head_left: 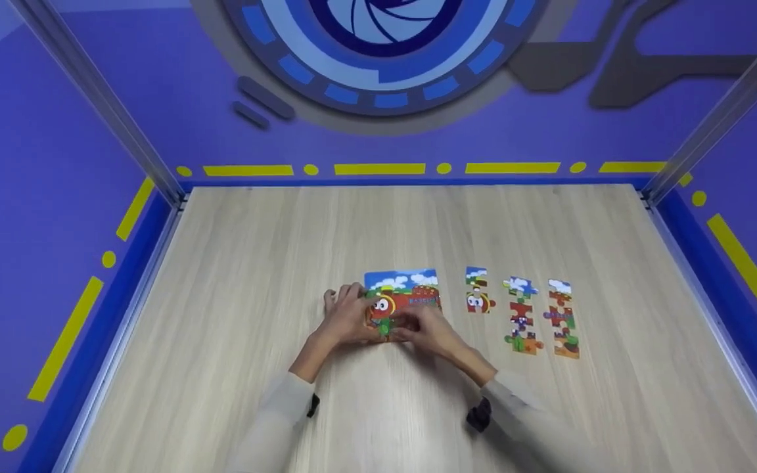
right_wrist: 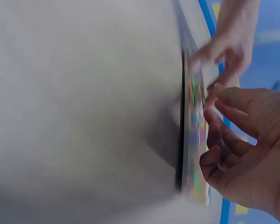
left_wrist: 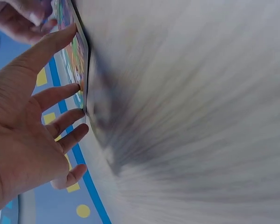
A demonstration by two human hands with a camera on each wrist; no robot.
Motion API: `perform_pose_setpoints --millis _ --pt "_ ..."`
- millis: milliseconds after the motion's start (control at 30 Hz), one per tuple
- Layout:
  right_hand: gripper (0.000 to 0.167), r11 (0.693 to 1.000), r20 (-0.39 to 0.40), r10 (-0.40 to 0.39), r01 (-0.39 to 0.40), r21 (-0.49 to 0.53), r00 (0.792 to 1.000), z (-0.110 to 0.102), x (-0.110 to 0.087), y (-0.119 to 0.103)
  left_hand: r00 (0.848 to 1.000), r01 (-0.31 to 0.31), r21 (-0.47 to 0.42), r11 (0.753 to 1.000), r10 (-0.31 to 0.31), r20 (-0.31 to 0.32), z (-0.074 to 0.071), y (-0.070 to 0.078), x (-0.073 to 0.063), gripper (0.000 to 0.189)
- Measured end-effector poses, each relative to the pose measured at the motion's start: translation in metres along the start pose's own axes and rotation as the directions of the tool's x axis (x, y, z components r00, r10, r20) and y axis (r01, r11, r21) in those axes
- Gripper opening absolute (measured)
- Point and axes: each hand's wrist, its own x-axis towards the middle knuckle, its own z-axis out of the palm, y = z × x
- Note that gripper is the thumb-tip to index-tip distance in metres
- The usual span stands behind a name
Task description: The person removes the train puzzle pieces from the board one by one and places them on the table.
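A picture jigsaw board (head_left: 411, 278) with blue sky, clouds and a red round-eyed character lies flat on the table between both hands. My left hand (head_left: 350, 318) rests at its left side, fingers spread; in the left wrist view the thumb and fingertips (left_wrist: 73, 87) touch the board's edge (left_wrist: 86, 70). Over the lower part of the board is my right hand (head_left: 430, 330), its fingers bent and the thumb near the index finger. In the right wrist view its fingertips are right at the picture surface (right_wrist: 194, 126). Whether it pinches a puzzle piece I cannot tell.
To the right of the board lie loose jigsaw pieces in three columns: a short left column (head_left: 477, 302), a middle column (head_left: 518, 309) and a right column (head_left: 560, 299). Purple-blue walls (head_left: 378, 148) enclose the wooden table (head_left: 273, 236) at the back and sides.
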Motion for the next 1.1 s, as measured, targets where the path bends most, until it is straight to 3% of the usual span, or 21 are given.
perform_pose_setpoints --millis 167,367,533,667,900,1100 --pt "0.029 0.996 -0.035 0.046 -0.048 -0.071 0.998 0.009 0.006 0.002 1.000 0.001 -0.021 1.000 -0.001 0.021 0.002 0.002 0.002 0.077" --pt "0.042 0.989 -0.023 0.067 -0.070 -0.130 0.997 0.013 0.006 0.007 0.999 -0.021 -0.016 1.000 0.022 0.039 0.002 -0.002 0.002 0.082" --pt "0.056 0.965 -0.012 0.116 -0.115 -0.236 0.993 0.015 0.013 0.000 0.999 -0.036 -0.039 0.999 0.038 0.036 -0.001 -0.009 -0.001 0.080" --pt "0.055 0.948 -0.004 0.144 -0.139 -0.287 0.990 0.014 0.019 -0.003 0.999 -0.019 -0.051 0.998 0.020 0.024 -0.002 -0.010 -0.001 0.076" --pt "0.044 0.959 0.005 0.149 -0.143 -0.246 0.989 0.013 0.022 -0.001 1.000 0.011 -0.036 0.999 -0.011 0.014 0.001 -0.010 -0.001 0.079" --pt "0.036 0.977 -0.037 0.093 -0.098 -0.191 0.995 0.014 0.023 0.003 1.000 0.025 -0.040 0.999 -0.024 0.016 -0.001 -0.009 0.000 0.080"
